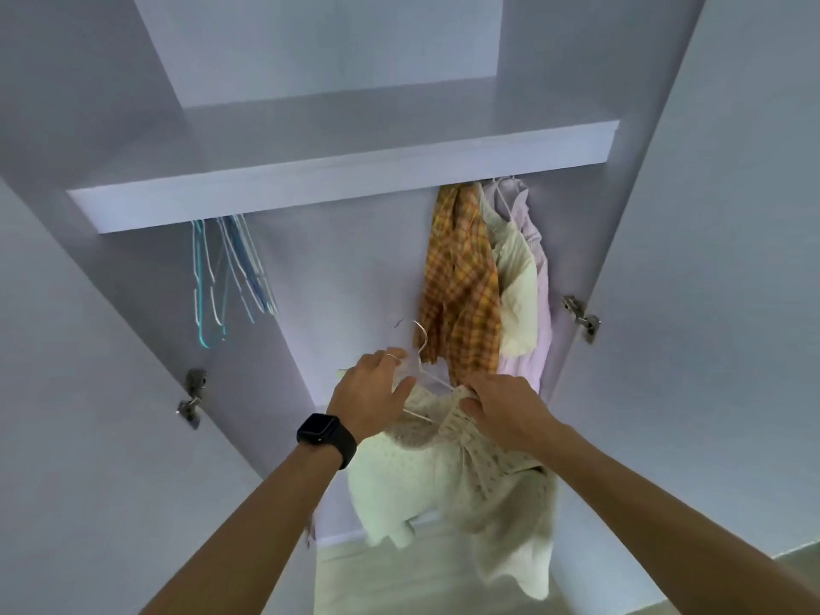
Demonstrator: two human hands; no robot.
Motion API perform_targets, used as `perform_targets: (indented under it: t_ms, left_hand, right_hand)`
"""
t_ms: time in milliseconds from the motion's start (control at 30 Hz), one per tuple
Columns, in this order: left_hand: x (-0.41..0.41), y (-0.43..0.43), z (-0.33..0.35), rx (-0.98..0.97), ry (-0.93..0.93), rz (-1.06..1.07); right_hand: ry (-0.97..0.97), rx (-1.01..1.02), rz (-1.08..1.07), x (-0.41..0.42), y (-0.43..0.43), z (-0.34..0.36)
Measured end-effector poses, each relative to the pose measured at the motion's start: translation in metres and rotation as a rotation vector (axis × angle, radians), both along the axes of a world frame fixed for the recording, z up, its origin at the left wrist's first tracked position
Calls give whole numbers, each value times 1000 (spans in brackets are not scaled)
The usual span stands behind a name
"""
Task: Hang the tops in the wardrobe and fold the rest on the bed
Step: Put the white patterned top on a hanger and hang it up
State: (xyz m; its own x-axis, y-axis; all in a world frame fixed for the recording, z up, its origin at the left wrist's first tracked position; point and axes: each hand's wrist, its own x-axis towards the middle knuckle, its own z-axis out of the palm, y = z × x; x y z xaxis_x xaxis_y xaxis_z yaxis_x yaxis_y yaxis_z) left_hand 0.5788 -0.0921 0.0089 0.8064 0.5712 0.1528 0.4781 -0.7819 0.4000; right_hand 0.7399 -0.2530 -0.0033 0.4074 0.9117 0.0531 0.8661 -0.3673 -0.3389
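I stand before the open white wardrobe (337, 170). A cream floral top (483, 477) hangs from a white hanger (421, 370) that I hold low in front of the wardrobe. My left hand (370, 392), with a black watch on the wrist, grips the hanger's neck and the top's shoulder. My right hand (501, 408) pinches the top's other shoulder onto the hanger. Under the shelf at the right hang three tops: an orange plaid one (461, 281), a cream one (514, 277) and a pale lilac one (539, 268).
Several empty blue and white hangers (230, 268) hang under the shelf at the left. Both wardrobe doors stand open, with metal hinges at the left (191, 398) and right (581, 317). A gap lies between the empty hangers and the plaid top.
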Motion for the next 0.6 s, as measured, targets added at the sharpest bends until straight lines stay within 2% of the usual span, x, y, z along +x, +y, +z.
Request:
perform_targets:
  t_ms: [200, 367, 500, 600]
  left_hand:
    - [0, 76, 51, 442, -6, -3]
    - [40, 120, 122, 781, -176, 42]
    - [75, 155, 142, 828, -262, 139]
    - [94, 174, 130, 909, -357, 195]
  right_hand:
    - [-42, -37, -175, -6, 47, 15]
    - [-92, -32, -242, 13, 94, 46]
    - [-108, -6, -268, 40, 133, 52]
    - [-81, 23, -301, 63, 165, 45]
